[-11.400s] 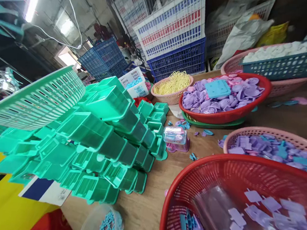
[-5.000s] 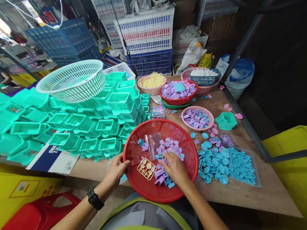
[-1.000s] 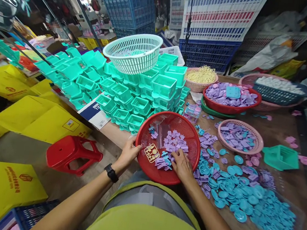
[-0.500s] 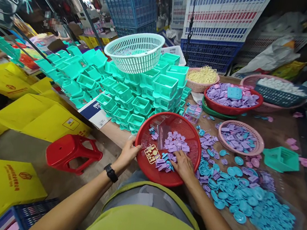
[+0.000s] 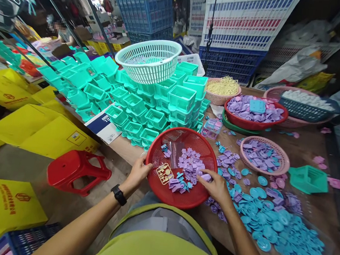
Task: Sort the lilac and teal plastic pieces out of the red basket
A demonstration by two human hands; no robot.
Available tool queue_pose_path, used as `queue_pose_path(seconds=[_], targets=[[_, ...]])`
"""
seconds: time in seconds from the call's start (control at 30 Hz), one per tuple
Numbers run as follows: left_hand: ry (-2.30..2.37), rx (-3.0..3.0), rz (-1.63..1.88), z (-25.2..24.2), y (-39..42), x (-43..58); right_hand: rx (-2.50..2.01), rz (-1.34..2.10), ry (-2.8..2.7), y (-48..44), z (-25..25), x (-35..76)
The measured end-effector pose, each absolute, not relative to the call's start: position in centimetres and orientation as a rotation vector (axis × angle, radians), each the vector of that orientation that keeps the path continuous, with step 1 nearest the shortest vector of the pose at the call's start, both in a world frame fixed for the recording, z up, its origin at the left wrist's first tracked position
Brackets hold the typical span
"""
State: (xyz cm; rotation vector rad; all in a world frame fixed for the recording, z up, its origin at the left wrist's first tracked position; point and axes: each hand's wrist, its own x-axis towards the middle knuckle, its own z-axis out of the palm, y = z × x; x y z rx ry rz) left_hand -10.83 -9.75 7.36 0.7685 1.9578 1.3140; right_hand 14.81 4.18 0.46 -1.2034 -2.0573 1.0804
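Note:
A red mesh basket (image 5: 187,140) sits at the table's near edge, holding small purple plastic pieces (image 5: 190,165), a few blue ones, a yellow parts frame (image 5: 164,173) and a clear bag (image 5: 176,149). My left hand (image 5: 139,172) grips the basket's left rim. My right hand (image 5: 217,185) rests at the basket's right side, fingertips pinching a purple piece (image 5: 205,176). A black watch (image 5: 118,194) is on my left wrist.
Stacked teal boxes (image 5: 148,104) with a pale green basket (image 5: 149,61) on top fill the left. Blue discs (image 5: 278,229) cover the right. A pink basket (image 5: 264,155), a red bowl (image 5: 254,113), a teal box (image 5: 308,179), a red stool (image 5: 76,170) and yellow cartons (image 5: 43,132) surround them.
My right hand has shifted from the middle of the pile to the basket's right side and now pinches a purple piece. The left hand keeps its grip on the rim.

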Motion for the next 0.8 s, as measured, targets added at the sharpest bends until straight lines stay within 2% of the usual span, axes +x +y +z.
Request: queue_pose_path(seconds=[0.17,0.4,0.6,0.8], targets=[[1.964,0.711,1.309,7.9,-9.6,-10.6,-1.338,1.585,-1.458,4.9,1.8,15.4],[1.901,0.693,1.298,8.9,-9.5,-10.4,-1.225,1.984,-0.94,5.0,2.4,16.7],[1.959,0.679,1.294,8.5,-9.1,-10.4,-1.257,1.783,-0.936,7.4,1.0,18.9],[1.956,0.854,1.293,7.1,-8.5,-10.2,-1.447,1.293,-1.059,11.1,-2.9,21.3]])
